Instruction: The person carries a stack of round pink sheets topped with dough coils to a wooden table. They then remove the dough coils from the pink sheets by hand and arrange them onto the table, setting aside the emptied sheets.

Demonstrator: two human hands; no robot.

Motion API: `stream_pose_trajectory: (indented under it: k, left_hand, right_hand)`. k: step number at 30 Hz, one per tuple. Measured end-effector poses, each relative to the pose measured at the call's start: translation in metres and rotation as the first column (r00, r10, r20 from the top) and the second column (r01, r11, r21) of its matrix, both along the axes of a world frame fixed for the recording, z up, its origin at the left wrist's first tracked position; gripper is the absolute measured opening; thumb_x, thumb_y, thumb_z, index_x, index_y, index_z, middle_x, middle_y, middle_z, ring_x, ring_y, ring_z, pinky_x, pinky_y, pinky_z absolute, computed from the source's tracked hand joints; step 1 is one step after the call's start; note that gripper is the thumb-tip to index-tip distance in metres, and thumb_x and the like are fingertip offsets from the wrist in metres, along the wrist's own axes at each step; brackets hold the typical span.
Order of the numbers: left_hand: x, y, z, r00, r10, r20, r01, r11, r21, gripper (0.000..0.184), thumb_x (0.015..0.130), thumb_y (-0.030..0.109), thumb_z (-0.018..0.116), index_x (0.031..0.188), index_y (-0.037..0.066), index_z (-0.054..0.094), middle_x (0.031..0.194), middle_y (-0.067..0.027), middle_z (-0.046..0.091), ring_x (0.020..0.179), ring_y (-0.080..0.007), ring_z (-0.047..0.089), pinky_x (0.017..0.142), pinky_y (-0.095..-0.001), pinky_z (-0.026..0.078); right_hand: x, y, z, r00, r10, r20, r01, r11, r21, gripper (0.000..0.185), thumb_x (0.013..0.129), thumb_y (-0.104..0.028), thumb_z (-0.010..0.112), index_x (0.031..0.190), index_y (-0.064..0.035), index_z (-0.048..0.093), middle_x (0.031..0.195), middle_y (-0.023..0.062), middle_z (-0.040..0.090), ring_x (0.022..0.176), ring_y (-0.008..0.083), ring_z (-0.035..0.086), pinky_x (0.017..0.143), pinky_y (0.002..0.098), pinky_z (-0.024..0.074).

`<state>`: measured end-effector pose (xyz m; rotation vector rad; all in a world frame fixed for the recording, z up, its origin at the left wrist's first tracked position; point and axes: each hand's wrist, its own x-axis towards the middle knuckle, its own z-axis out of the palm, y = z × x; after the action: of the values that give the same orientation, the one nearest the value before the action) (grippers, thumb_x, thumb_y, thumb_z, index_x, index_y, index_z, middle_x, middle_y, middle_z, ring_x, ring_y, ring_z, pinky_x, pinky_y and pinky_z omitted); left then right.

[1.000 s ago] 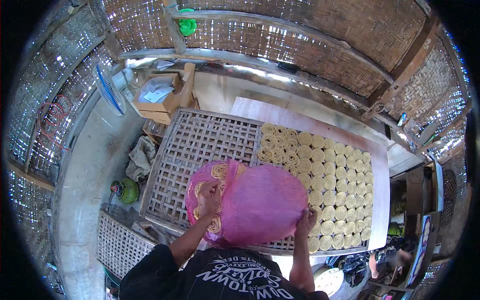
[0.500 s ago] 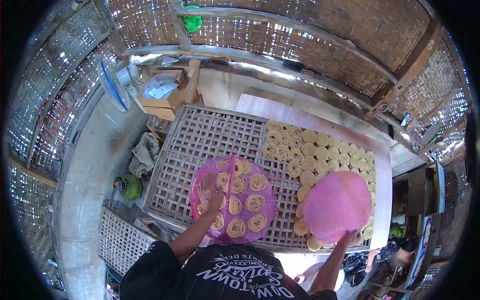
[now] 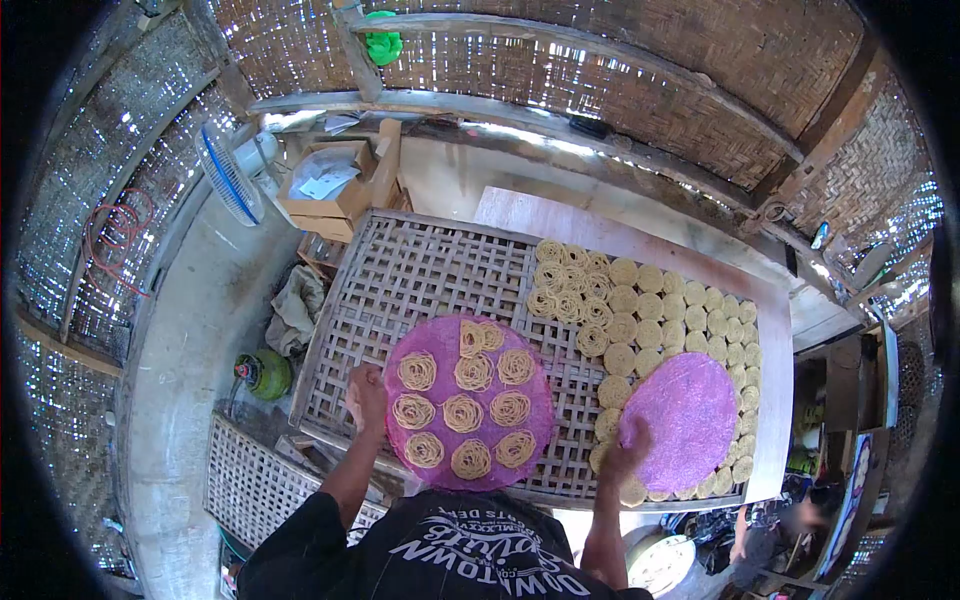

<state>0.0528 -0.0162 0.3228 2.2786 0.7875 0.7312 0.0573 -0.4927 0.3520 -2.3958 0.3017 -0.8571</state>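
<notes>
A round pink mesh sheet point(image 3: 438, 438) lies on the woven bamboo rack point(image 3: 400, 260), with several coiled noodle rounds point(image 3: 462, 412) spread over it. Just off its left edge is my left hand point(image 3: 366, 398), fingers curled; whether anything is in them is too small to tell. A second pink disc point(image 3: 685, 425) rests over the rows of noodle rounds point(image 3: 650, 305) on the right. At that disc's left edge is my right hand point(image 3: 625, 455), blurred, its fingers not clear.
Behind the rack's left corner stand a cardboard box point(image 3: 330, 190) and a fan point(image 3: 230, 175). A green gas cylinder point(image 3: 268, 375) and a lower rack point(image 3: 255, 480) are at the left. Another person's arm point(image 3: 740, 535) shows at lower right.
The upper pink disc was lifted off the left sheet, carried right and laid down, uncovering the noodle rounds. My left hand moved off the sheet to its left; my right hand went right, then back slightly.
</notes>
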Motion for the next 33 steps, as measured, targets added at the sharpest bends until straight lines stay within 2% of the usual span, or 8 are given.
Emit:
stream_pose_trajectory:
  k: [3,5,9,17,20,26,29,33]
  left_hand:
    - [-0.005,-0.014,0.038,1.000,-0.022,0.004,0.021,0.989,0.149,0.025,0.073,0.001,0.068,0.098,0.006,0.069,0.093,-0.0136,0.067,0.090,-0.0320,0.064,0.081,-0.0427,0.051]
    - [0.009,-0.037,0.055,0.976,-0.204,0.081,0.193,0.974,0.121,0.030,0.073,0.003,0.070,0.103,0.006,0.068,0.099,-0.0141,0.067,0.097,-0.0328,0.063,0.087,-0.0430,0.050]
    - [0.046,-0.105,0.072,0.787,-0.617,0.028,0.611,0.784,0.111,0.030,0.076,0.009,0.071,0.105,0.008,0.068,0.109,-0.0123,0.065,0.105,-0.0331,0.060,0.095,-0.0436,0.047]
    - [0.101,-0.136,0.048,0.585,-0.811,-0.008,0.801,0.576,0.162,0.034,0.076,0.007,0.070,0.110,0.006,0.065,0.115,-0.0116,0.061,0.112,-0.0331,0.057,0.098,-0.0452,0.045]
    - [0.122,-0.145,0.056,0.520,-0.854,0.030,0.848,0.520,0.102,0.033,0.078,0.009,0.068,0.110,0.005,0.065,0.116,-0.0129,0.063,0.110,-0.0350,0.058,0.097,-0.0446,0.046]
    - [0.184,-0.192,0.049,0.475,-0.880,0.013,0.778,0.413,-0.474,0.033,0.081,0.015,0.068,0.112,0.004,0.065,0.105,-0.0188,0.068,0.097,-0.0351,0.065,0.087,-0.0402,0.051]
    - [0.210,-0.218,0.039,0.544,-0.838,-0.047,0.711,0.489,-0.506,0.030,0.082,0.017,0.068,0.109,0.004,0.066,0.104,-0.0187,0.068,0.097,-0.0348,0.066,0.085,-0.0404,0.052]
    - [0.230,-0.245,0.013,0.632,-0.758,-0.162,0.685,0.644,-0.341,0.028,0.081,0.019,0.070,0.105,0.005,0.066,0.105,-0.0166,0.067,0.098,-0.0367,0.064,0.084,-0.0440,0.051]
  right_hand:
    - [0.030,0.082,0.044,0.795,0.549,-0.258,-0.538,0.834,0.118,0.028,0.078,-0.012,0.074,0.104,-0.0042,0.066,0.105,0.0145,0.065,0.100,0.0324,0.060,0.089,0.0435,0.0457]
    - [0.050,0.127,0.037,0.716,0.691,-0.097,-0.697,0.702,-0.145,0.023,0.074,-0.013,0.074,0.094,-0.0044,0.067,0.097,0.0126,0.065,0.093,0.0311,0.059,0.083,0.0441,0.0459]
    - [0.083,0.171,0.028,0.662,0.668,-0.339,-0.749,0.572,-0.335,0.025,0.077,-0.023,0.071,0.096,-0.0065,0.068,0.097,0.0127,0.065,0.096,0.0307,0.059,0.082,0.0450,0.0446]
    - [0.113,0.185,0.006,0.711,0.538,-0.454,-0.704,0.552,-0.447,0.030,0.086,-0.030,0.061,0.098,-0.0027,0.068,0.097,0.0151,0.066,0.095,0.0333,0.061,0.082,0.0492,0.0449]
    - [0.128,0.164,0.040,0.580,0.568,-0.584,-0.615,0.775,0.142,0.029,0.087,-0.027,0.061,0.097,-0.0006,0.066,0.098,0.0130,0.066,0.086,0.0327,0.063,0.076,0.0494,0.0499]
    - [0.184,0.085,-0.014,0.629,0.714,-0.308,-0.084,0.456,0.886,0.023,0.089,-0.020,0.059,0.098,0.0011,0.062,0.084,0.0056,0.063,0.081,0.0175,0.062,0.065,0.0334,0.0535]
    - [0.202,0.069,-0.020,0.659,0.701,-0.272,-0.199,0.512,0.836,0.024,0.091,-0.022,0.059,0.100,0.0002,0.062,0.083,0.0046,0.062,0.080,0.0148,0.061,0.065,0.0292,0.0529]
    - [0.221,0.063,-0.023,0.781,0.533,-0.325,-0.487,0.846,0.217,0.028,0.086,-0.020,0.066,0.106,-0.0011,0.061,0.095,0.0173,0.064,0.079,0.0355,0.065,0.068,0.0431,0.0531]
